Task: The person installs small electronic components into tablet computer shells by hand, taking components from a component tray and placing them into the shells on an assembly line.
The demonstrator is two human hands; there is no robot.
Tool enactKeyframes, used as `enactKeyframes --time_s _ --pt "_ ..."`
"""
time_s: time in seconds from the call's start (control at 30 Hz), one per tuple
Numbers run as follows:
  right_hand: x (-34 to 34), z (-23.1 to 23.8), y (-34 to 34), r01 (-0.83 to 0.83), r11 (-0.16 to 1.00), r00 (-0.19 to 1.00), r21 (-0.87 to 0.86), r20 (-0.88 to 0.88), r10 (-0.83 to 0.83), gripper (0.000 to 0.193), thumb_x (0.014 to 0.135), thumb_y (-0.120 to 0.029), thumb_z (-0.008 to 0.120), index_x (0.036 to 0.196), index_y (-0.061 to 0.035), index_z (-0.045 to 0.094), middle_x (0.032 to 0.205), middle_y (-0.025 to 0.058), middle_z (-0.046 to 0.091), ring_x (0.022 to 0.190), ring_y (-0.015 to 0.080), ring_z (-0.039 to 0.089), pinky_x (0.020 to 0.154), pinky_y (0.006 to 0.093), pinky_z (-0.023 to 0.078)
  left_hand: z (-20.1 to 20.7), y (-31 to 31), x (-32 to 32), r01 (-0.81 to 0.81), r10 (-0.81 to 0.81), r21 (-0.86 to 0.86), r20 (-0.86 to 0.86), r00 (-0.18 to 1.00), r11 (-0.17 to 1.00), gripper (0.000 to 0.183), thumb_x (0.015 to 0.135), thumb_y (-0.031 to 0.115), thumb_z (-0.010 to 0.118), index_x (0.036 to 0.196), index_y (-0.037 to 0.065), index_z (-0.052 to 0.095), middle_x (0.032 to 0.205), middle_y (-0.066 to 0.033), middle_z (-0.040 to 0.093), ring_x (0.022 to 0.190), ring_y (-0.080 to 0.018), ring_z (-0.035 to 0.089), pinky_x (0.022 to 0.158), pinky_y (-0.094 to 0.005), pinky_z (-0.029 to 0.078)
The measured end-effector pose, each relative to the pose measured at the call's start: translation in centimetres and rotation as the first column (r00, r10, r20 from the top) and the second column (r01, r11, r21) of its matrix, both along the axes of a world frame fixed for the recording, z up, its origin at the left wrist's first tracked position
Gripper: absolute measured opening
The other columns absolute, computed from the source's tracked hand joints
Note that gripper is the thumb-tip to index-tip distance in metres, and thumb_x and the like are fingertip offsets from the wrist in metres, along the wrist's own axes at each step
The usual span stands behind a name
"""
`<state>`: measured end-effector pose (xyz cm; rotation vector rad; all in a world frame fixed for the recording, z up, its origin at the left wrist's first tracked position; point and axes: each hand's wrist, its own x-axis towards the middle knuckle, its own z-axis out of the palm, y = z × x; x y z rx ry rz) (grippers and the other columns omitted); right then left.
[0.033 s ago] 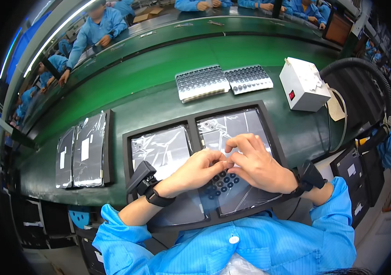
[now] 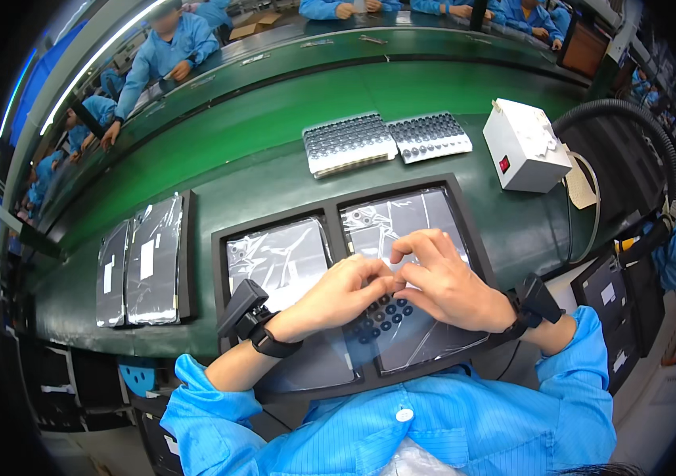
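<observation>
My left hand (image 2: 351, 289) and my right hand (image 2: 450, 279) meet fingertip to fingertip above a black two-compartment tray (image 2: 219, 270). Both hands are closed in a pinch; whatever sits between the fingertips is too small or hidden to name. Just below them lies a transparent sheet of small black rings (image 2: 386, 325), partly covered by my left hand. It rests over the right-hand film-wrapped flat dark device (image 2: 433, 349), which has round camera lenses at its far corner. A second film-wrapped device (image 2: 278, 250) fills the left compartment, partly under my left forearm.
Two more wrapped devices (image 2: 155, 262) lie in a dark tray on the left. Beyond my tray are clear sheets of black round parts (image 2: 350, 143), and at right a white box with a red switch (image 2: 522, 147) and a black hose (image 2: 655, 131). Co-workers in blue sit across the green bench (image 2: 258, 143).
</observation>
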<state>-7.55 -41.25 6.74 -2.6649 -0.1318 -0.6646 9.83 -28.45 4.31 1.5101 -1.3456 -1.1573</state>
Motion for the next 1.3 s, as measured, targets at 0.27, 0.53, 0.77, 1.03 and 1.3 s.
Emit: enactKeyframes --time_s 0.27,0.53,0.77,1.03,1.3 --pt "-1.5 -1.5 -2.6 0.168 0.962 0.938 -0.216 0.335 -0.089 0.018 0.071 -0.005 0.076 0.084 -0.0062 0.065 0.109 0.0042 0.055 0.104 0.0246 0.049 0.084 0.0357 0.045 -1.5 -0.4 0.2 0.103 0.365 -0.427 0.855 0.367 0.898 0.019 0.089 0.007 0.054 0.100 -0.007 0.052 0.123 -0.0251 0.056 0.139 -0.0434 0.032 0.113 -0.0618 0.018" --pt "-2.0 -2.6 -3.1 0.228 0.970 0.938 -0.087 0.287 -0.195 0.018 0.071 -0.004 0.077 0.084 -0.0056 0.065 0.109 0.0046 0.056 0.104 0.0255 0.049 0.084 0.0365 0.047 -2.1 -1.8 0.2 0.092 0.299 -0.321 0.935 0.193 0.943 0.024 0.088 0.009 0.053 0.097 -0.013 0.051 0.128 -0.0415 0.046 0.139 -0.0502 0.025 0.114 -0.0657 0.010" --pt "-1.8 -2.6 -3.3 0.222 0.972 0.940 -0.075 0.282 -0.193 0.019 0.070 -0.002 0.077 0.084 -0.0053 0.064 0.109 0.0052 0.056 0.104 0.0259 0.050 0.085 0.0378 0.047 -3.5 -1.3 -0.2 -0.016 0.396 -0.444 0.783 0.480 0.896 0.022 0.092 0.007 0.052 0.101 -0.012 0.045 0.134 -0.0421 0.039 0.137 -0.0550 0.025 0.112 -0.0659 0.011" --pt "-1.8 -2.8 -3.5 0.228 0.974 0.949 -0.009 0.226 -0.220 0.019 0.071 -0.001 0.076 0.084 -0.0048 0.063 0.111 0.0055 0.057 0.105 0.0270 0.051 0.085 0.0381 0.048 -2.3 -1.1 -1.1 0.013 0.354 -0.395 0.838 0.415 0.919 0.020 0.090 0.008 0.055 0.094 -0.010 0.048 0.134 -0.0416 0.041 0.138 -0.0538 0.025 0.112 -0.0683 0.008" --pt "-1.6 -2.9 -3.5 0.198 0.980 0.961 0.019 0.193 -0.197 0.019 0.071 -0.001 0.076 0.084 -0.0043 0.062 0.111 0.0056 0.057 0.105 0.0272 0.052 0.085 0.0379 0.048 -3.2 -1.1 -0.9 -0.003 0.368 -0.407 0.823 0.433 0.913 0.015 0.090 0.007 0.054 0.092 -0.006 0.047 0.133 -0.0430 0.040 0.140 -0.0532 0.023 0.110 -0.0705 0.006"
